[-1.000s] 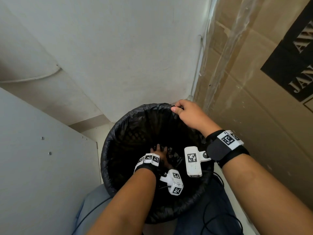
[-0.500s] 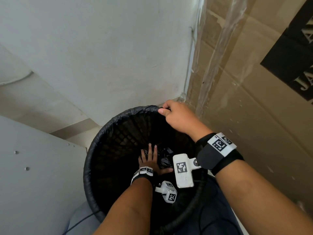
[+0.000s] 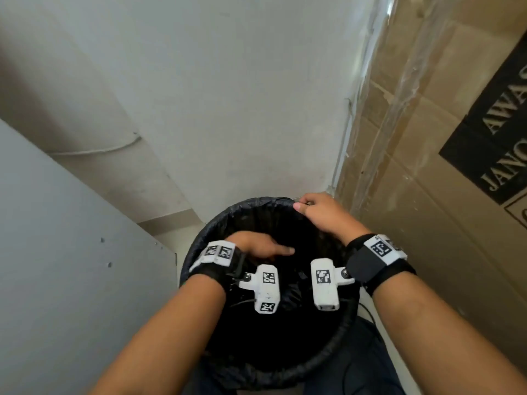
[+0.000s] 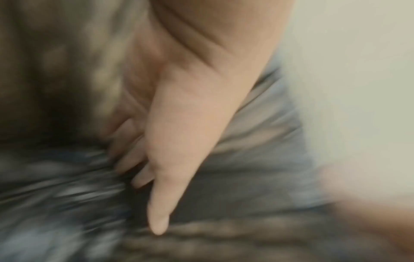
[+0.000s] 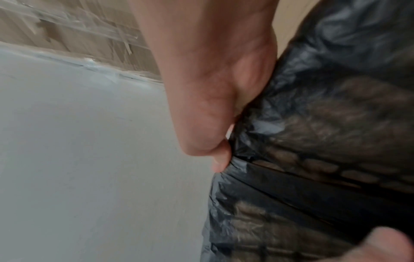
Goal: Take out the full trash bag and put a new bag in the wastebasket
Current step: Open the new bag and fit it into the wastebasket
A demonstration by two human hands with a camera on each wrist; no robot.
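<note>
the right hand [image 3: 322, 215] is pinching the black trash bag [image 5: 331, 124] over the wastebasket's [image 3: 328, 357] far rim, beside the cardboard box [image 3: 427, 195], while the left hand [image 3: 256, 248] is hovering loose-fingered, holding nothing, inside its mouth.

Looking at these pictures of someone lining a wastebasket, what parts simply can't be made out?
- Bottom of the wastebasket: head view, lost in darkness.
- Left hand fingers: head view shows only the back of the hand and one extended digit; left wrist view is motion-blurred.
- Black bag edge under the right hand: the curled fingers cover the pinch.
- Cardboard box lettering: cut off by the head view's right edge.
</note>
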